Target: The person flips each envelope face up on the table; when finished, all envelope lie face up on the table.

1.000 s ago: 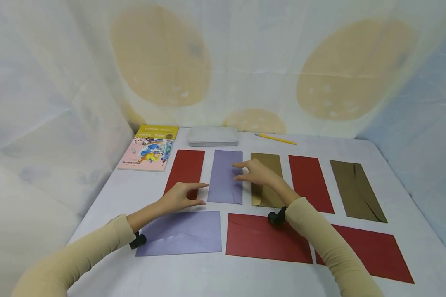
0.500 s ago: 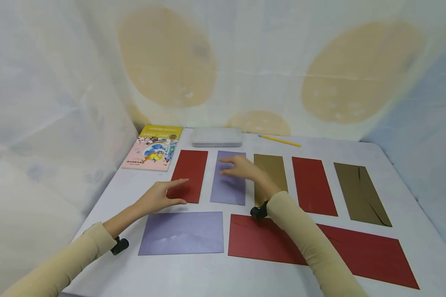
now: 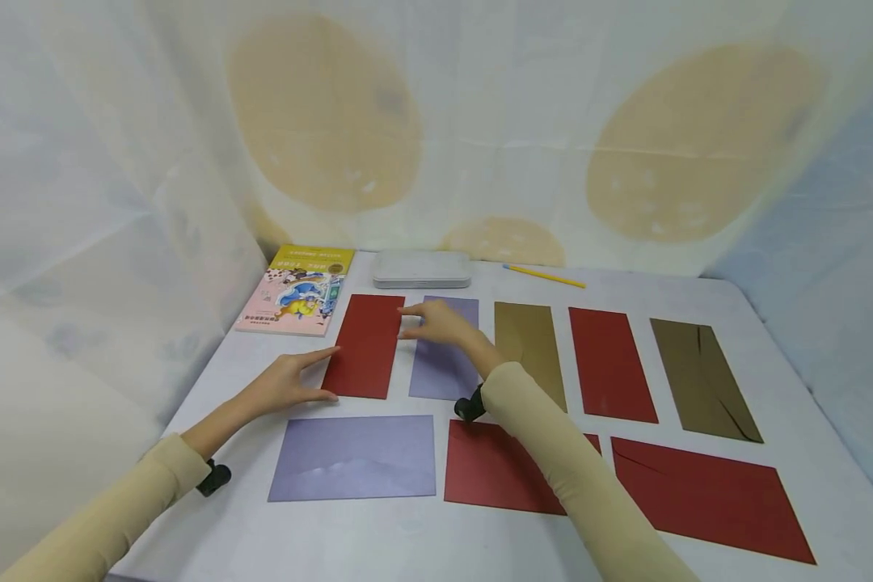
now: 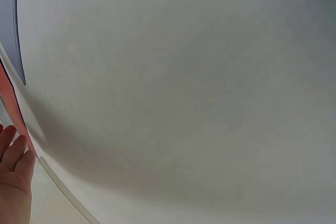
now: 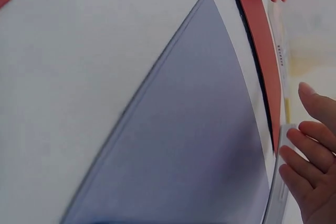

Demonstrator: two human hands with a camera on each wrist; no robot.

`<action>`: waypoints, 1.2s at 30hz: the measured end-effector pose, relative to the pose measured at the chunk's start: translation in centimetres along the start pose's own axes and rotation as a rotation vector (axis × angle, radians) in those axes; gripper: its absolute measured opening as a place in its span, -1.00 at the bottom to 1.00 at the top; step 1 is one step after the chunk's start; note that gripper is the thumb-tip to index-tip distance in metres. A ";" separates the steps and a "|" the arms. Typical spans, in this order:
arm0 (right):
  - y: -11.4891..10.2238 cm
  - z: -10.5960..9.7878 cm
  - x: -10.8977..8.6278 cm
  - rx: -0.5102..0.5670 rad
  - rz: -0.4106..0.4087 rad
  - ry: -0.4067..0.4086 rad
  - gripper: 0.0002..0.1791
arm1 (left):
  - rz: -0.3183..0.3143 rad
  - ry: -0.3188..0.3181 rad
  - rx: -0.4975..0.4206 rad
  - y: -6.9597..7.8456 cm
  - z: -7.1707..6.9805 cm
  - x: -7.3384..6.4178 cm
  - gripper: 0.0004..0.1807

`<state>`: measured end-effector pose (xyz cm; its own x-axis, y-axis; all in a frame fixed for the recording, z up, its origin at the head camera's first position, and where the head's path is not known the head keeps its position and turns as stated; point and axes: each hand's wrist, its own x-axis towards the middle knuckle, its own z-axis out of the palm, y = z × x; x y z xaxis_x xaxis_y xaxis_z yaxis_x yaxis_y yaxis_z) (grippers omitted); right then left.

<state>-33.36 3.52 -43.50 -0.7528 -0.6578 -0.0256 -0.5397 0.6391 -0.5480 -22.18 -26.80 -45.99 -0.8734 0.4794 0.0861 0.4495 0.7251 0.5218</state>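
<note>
A red envelope [image 3: 367, 347] lies flat at the left end of the back row, a lavender envelope [image 3: 434, 370] beside it. At the red one's lower left edge is my left hand [image 3: 284, 385], thumb and fingers spread apart. My right hand [image 3: 444, 323] hovers over the lavender envelope, its fingertips by the red one's right edge. Whether either hand touches paper I cannot tell. In the right wrist view the right hand [image 5: 317, 174] shows extended fingers, holding nothing. The left wrist view catches the left hand [image 4: 16, 182] at its edge, near a red strip.
Rightward in the back row lie a gold envelope [image 3: 527, 339], a red one [image 3: 611, 364] and a brownish-gold one [image 3: 706, 380]. Nearer are a lavender envelope [image 3: 352, 457] and two red ones. Behind are a book [image 3: 294, 295], a pale flat case [image 3: 422, 268] and a pencil [image 3: 546, 276].
Both hands have moved left. The right went from the lavender envelope's right side to the red one's right edge; the left crossed to the red one's left edge. The envelopes stayed put.
</note>
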 end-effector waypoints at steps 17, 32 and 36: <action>0.1 0.0 4.2 -0.073 0.118 0.008 -0.29 | -0.034 -0.013 0.019 -0.3 0.8 0.5 0.01; 0.8 0.2 5.2 -0.057 0.115 -0.007 -0.28 | -0.017 -0.022 0.033 0.0 1.0 0.7 -0.06; 0.9 0.2 5.3 -0.043 0.118 0.006 -0.31 | -0.025 -0.027 0.035 0.0 0.9 0.7 -0.07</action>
<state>-37.71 0.54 -44.23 -0.8139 -0.5750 -0.0829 -0.4632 0.7284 -0.5049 -22.61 -25.98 -46.68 -0.8793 0.4737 0.0497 0.4339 0.7536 0.4937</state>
